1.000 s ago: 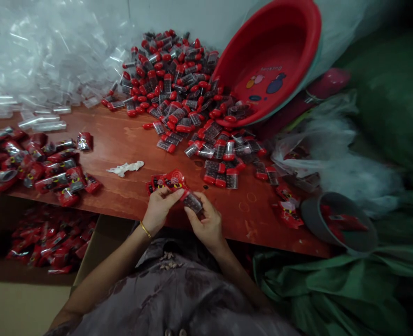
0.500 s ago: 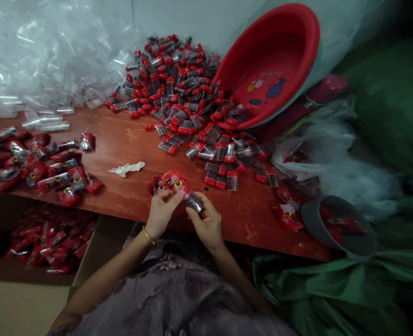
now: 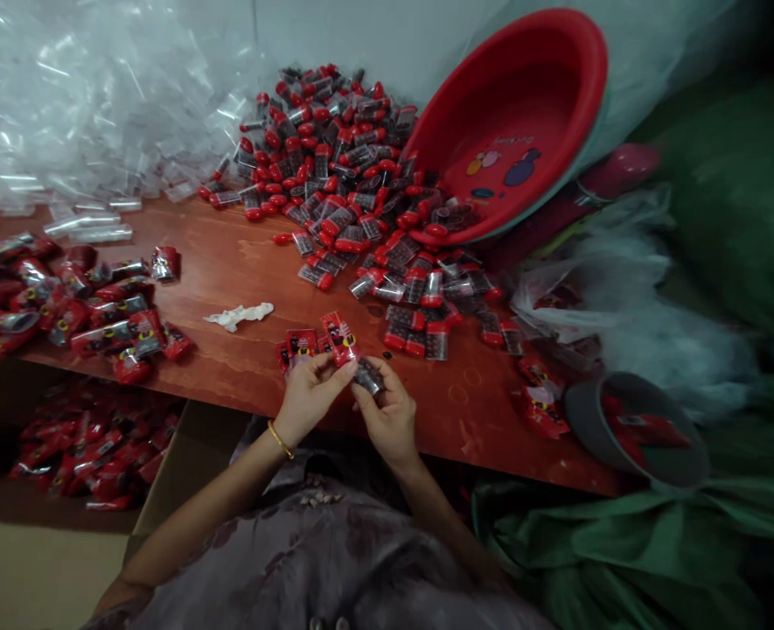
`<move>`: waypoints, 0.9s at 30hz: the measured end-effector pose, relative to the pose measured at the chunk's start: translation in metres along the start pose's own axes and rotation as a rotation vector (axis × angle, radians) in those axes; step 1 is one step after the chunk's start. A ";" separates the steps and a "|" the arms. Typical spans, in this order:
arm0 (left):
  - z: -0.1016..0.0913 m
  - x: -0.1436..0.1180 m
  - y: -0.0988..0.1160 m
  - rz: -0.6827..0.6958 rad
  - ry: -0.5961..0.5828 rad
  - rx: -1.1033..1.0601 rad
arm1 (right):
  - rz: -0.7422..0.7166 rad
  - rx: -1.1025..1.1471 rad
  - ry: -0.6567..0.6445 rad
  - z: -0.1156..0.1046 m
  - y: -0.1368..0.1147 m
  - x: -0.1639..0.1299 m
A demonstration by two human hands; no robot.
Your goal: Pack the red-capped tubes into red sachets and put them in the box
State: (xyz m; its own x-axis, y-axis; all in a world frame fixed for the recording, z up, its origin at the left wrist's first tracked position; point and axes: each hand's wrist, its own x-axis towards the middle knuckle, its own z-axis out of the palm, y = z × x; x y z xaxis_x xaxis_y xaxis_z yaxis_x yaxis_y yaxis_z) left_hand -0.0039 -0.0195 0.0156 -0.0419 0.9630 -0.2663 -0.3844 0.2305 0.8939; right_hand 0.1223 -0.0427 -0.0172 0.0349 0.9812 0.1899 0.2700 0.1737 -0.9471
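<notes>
Between both hands is a small clear tube with dark contents [image 3: 368, 376], a printed red wrapper [image 3: 339, 337] standing up at its far end. My left hand [image 3: 311, 394], with a gold bangle at the wrist, pinches where wrapper and tube meet. Fingers of my right hand [image 3: 390, 416] are wrapped round the tube's near end. How far the wrapper covers the tube is hidden by my fingers. More red wrappers [image 3: 300, 344] lie on the table just beyond my left hand. Past my hands, several red-capped tubes [image 3: 416, 328] lie loose.
A big heap of red-capped tubes [image 3: 327, 166] spills from a tilted red basin [image 3: 452, 114]. Clear plastic sleeves [image 3: 98, 105] pile up back left. Wrapped red pieces [image 3: 65, 297] lie left, above a cardboard box [image 3: 156, 490]. A grey bowl [image 3: 583, 420] sits right, and a white scrap [image 3: 239, 316] centre-left.
The red wrapper has turned more upright and shifted slightly right, uncovering more of the wrappers on the table. Both hands stay closed on the pieces, my left slightly nearer the right.
</notes>
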 end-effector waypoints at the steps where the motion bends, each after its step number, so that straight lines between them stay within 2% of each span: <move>1: 0.000 0.001 0.000 0.000 0.005 -0.039 | -0.039 -0.040 0.019 0.000 0.001 0.000; 5: -0.001 0.007 -0.004 -0.046 -0.039 -0.091 | -0.200 -0.212 0.067 0.001 -0.002 0.002; 9: -0.001 0.006 -0.014 0.027 -0.055 -0.027 | -0.168 -0.162 0.060 0.005 -0.014 0.010; 11: 0.000 0.004 -0.015 0.038 -0.032 -0.033 | -0.147 -0.134 0.034 0.008 -0.019 0.013; 16: 0.001 0.009 -0.003 -0.005 0.115 -0.216 | -0.239 -0.168 0.040 0.014 -0.018 0.014; 18: 0.000 0.013 0.004 -0.040 0.084 -0.268 | -0.165 -0.072 0.015 0.015 -0.014 0.011; 22: -0.001 0.015 0.008 -0.070 -0.025 -0.278 | 0.094 0.205 -0.057 0.013 -0.012 0.005; 27: -0.001 0.009 -0.001 0.000 -0.130 -0.171 | 0.234 0.361 -0.090 0.010 -0.018 0.008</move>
State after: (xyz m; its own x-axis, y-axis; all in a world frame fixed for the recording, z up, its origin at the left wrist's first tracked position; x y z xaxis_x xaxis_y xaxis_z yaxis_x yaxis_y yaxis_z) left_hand -0.0050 -0.0107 0.0118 0.0729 0.9754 -0.2082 -0.5356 0.2144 0.8168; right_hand 0.1083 -0.0372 -0.0007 -0.0335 0.9983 -0.0487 -0.0889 -0.0515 -0.9947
